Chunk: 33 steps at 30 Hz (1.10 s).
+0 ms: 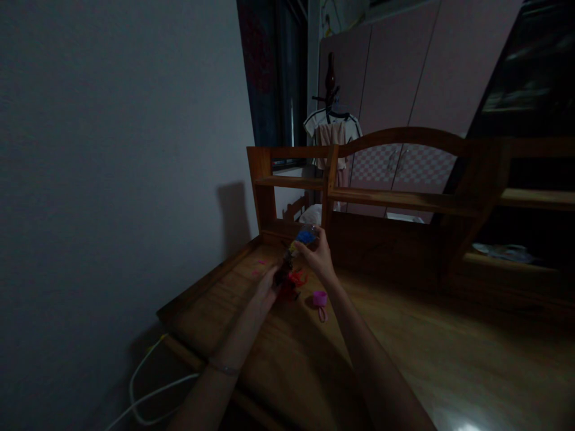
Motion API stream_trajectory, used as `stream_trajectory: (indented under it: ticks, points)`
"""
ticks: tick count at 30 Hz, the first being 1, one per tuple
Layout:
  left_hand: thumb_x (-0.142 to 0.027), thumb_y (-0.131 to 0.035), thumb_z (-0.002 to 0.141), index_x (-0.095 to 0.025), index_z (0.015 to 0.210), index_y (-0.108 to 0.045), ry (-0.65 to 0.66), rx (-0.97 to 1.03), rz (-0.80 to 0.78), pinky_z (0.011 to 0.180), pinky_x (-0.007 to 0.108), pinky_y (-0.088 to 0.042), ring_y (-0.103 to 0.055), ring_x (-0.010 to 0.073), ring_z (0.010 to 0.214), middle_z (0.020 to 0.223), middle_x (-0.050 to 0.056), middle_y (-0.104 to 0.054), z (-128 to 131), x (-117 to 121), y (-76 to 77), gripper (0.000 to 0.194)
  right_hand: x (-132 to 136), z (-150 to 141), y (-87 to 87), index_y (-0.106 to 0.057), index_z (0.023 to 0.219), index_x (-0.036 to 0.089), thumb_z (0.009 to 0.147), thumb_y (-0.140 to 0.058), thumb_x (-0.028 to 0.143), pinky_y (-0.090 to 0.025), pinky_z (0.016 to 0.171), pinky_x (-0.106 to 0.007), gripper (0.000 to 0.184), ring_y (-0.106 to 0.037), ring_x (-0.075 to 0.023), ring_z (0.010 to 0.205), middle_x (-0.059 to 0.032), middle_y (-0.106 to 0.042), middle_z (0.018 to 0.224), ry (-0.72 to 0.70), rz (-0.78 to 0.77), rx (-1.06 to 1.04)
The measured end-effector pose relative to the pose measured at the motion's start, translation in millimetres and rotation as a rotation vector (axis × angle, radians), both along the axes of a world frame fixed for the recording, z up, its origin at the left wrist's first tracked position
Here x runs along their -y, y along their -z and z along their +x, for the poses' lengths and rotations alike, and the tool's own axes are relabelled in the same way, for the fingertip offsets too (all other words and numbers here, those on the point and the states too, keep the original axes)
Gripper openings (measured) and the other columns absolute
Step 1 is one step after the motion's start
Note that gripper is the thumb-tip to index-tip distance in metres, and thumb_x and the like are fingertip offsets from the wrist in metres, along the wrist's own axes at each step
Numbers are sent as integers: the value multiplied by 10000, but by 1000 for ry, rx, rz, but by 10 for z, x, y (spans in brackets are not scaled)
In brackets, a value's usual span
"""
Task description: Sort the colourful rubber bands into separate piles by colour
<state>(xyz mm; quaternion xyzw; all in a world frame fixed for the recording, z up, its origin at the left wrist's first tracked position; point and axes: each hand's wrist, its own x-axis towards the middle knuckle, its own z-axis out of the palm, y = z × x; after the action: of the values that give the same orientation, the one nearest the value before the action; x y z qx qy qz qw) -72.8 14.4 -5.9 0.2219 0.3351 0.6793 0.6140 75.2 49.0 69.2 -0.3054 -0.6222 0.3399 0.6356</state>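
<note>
My right hand [320, 258] is closed round a clear container [309, 230], held tilted above the desk, with blue and yellow contents showing through its wall. My left hand [266, 288] is just below and to the left, its fingers closed against a dark, small-parted bundle [283, 272] near the container's lower end. What the bundle is made of is too dim to tell. Beneath the hands lie red pieces [296, 279], partly hidden by the left hand. A bright pink cap with a loop [320, 299] rests on the desk beside my right forearm.
The wooden desk [395, 335] has a raised shelf unit [404, 200] along its back. Small pink bits [261, 262] lie left of the hands. A white wall [135, 149] borders the left side, and white cables [135, 389] hang by the front left edge.
</note>
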Motion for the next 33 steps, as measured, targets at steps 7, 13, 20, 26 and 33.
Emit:
stream_trajectory:
  ticks: [7, 13, 20, 26, 33]
  points:
    - [-40, -616, 790, -123, 1013, -690, -62, -53, 48, 622, 215, -534, -669, 139, 698, 866, 55, -721, 5, 37, -43, 249, 37, 33, -51, -499, 1208, 246, 700, -752, 358, -475, 933, -380, 578, -618, -225, 1016, -60, -632, 1151, 10, 15, 39]
    - [-200, -565, 882, -125, 1003, -690, -12, 50, 24, 688, 291, -557, -680, 180, 745, 886, 68, -721, 39, 37, -75, 189, 106, 11, -105, -474, 1252, 258, 723, -734, 329, -480, 931, -359, 594, -622, -211, 1022, -47, -636, 1152, -58, 53, 54]
    - [-451, -587, 907, -173, 1043, -678, 102, 193, 95, 824, 327, -551, -660, 200, 946, 1036, 79, -702, 59, 131, -237, 323, 134, -87, -40, -470, 1273, 247, 710, -738, 367, -508, 885, -359, 635, -637, -206, 975, -45, -639, 1129, -121, -2, 26]
    - [-557, -540, 900, -188, 1107, -668, 203, 202, 149, 876, 371, -541, -640, 240, 1016, 1124, 102, -677, 117, 273, -382, 442, 215, -156, 20, -475, 1245, 249, 726, -732, 401, -521, 860, -350, 599, -640, -209, 937, -32, -652, 1054, -178, -59, 25]
    - [-305, -568, 926, -173, 1155, -648, 154, 147, 134, 893, 341, -527, -660, 216, 958, 1043, 90, -702, 155, 288, -413, 276, 243, -207, 23, -459, 1241, 237, 734, -716, 399, -516, 860, -322, 592, -624, -198, 949, -40, -632, 1075, -220, -33, -9]
